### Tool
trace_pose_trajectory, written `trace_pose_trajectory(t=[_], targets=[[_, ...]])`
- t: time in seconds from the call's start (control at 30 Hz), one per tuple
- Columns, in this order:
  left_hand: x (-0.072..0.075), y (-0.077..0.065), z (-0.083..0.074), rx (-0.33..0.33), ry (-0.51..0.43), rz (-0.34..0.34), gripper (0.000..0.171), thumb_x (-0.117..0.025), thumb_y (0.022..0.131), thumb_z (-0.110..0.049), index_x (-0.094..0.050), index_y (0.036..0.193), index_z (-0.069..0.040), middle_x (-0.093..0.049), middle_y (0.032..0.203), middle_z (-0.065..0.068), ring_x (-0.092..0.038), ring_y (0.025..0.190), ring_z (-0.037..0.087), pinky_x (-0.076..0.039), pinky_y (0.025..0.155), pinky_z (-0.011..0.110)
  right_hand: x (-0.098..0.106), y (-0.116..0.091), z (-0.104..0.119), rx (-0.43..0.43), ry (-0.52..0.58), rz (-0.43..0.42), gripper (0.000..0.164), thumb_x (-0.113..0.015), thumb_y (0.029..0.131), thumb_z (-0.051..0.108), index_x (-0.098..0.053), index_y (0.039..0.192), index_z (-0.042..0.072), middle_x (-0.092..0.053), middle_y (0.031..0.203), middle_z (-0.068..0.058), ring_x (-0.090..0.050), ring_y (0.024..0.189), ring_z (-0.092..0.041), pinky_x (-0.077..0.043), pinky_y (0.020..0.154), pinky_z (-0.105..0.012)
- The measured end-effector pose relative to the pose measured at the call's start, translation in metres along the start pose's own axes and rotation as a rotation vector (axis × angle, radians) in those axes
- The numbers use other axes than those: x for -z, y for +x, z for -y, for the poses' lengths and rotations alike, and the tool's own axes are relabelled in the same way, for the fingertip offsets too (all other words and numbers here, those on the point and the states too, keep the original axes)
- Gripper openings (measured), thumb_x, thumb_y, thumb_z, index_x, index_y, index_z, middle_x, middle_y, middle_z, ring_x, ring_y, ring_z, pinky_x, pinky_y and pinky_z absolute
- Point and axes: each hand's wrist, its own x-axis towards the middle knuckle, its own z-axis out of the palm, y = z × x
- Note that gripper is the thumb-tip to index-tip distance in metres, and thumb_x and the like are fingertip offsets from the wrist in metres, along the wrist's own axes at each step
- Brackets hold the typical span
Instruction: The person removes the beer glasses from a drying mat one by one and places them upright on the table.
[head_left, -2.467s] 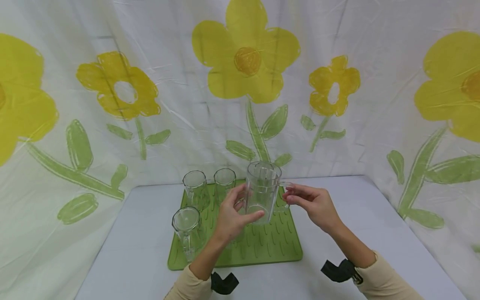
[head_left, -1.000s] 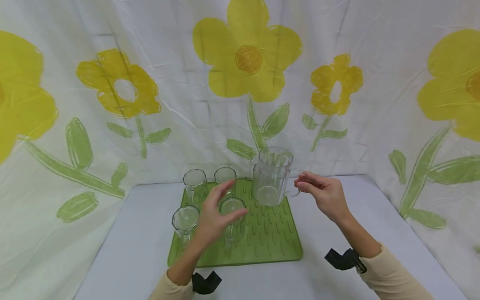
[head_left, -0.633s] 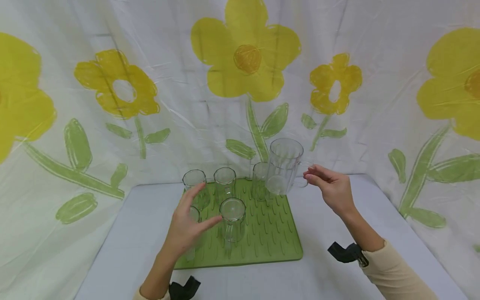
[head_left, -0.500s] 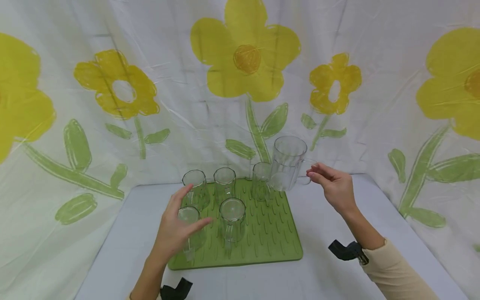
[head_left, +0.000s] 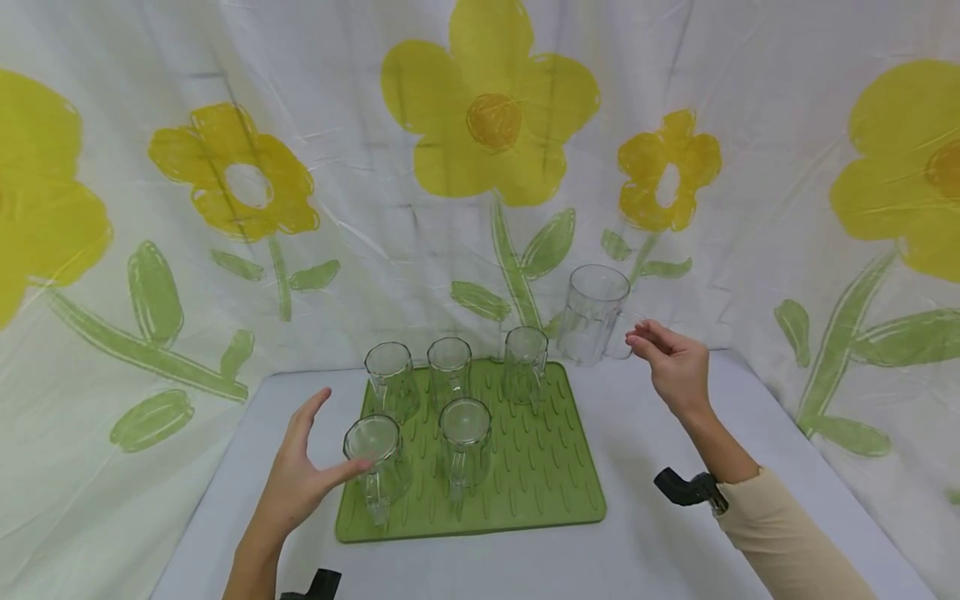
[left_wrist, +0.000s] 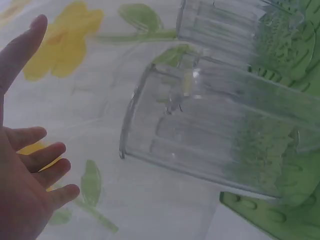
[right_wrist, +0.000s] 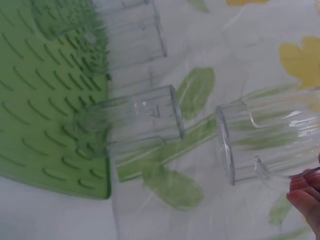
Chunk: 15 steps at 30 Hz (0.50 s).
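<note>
My right hand (head_left: 675,367) pinches the handle of a clear glass mug (head_left: 592,312), which hangs in the air past the back right corner of the green mat. In the right wrist view only the fingertips (right_wrist: 306,192) show at the handle of that mug (right_wrist: 270,135). My left hand (head_left: 296,479), fingers spread and thumb out, holds nothing. Its thumb overlaps the front left mug (head_left: 375,450) in the head view. The left wrist view shows the palm and spread fingers of the left hand (left_wrist: 30,170) apart from a mug (left_wrist: 195,125).
On the ribbed green mat (head_left: 540,492) stand several glass mugs, among them a front middle mug (head_left: 465,446) and a back right mug (head_left: 525,362). The mat lies on a white table (head_left: 675,533). Behind hangs a white curtain (head_left: 360,275) printed with yellow flowers.
Both hands were at the mug over the mat; my left hand has let go and moved left and toward me. My right hand has carried the mug up and right, away from the mat.
</note>
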Motion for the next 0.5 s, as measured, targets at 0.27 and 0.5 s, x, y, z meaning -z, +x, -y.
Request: trace_pose_trajectory(t=[0.27,0.5], targets=[[0.009,-0.004,0.039,0.074,0.002,0.089,0.113,-0.085,0.072,-0.018,-0.011,0.157,-0.013,-0.014,0.159,0.025,-0.013,0.142,0.057,-0.02,0.105,0.078,0.001,0.004,-0.026,-0.08,-0.045,-0.072,0.029,-0.069,0.083,-0.009,-0.064,0.11,-0.019,-0.07,0.085,0.019,-0.067,0.074,0.012,-0.055,0.069,-0.008],[0.008,-0.01,0.064,0.166,0.031,0.181,0.116,-0.085,0.073,-0.022,-0.006,0.157,-0.008,-0.01,0.159,0.029,-0.009,0.143,0.057,-0.018,0.103,0.081,0.002,0.004,-0.05,-0.092,-0.107,-0.131,0.023,-0.071,0.084,-0.005,-0.068,0.104,-0.016,-0.071,0.085,0.004,-0.066,0.074,0.012,-0.055,0.069,-0.008]])
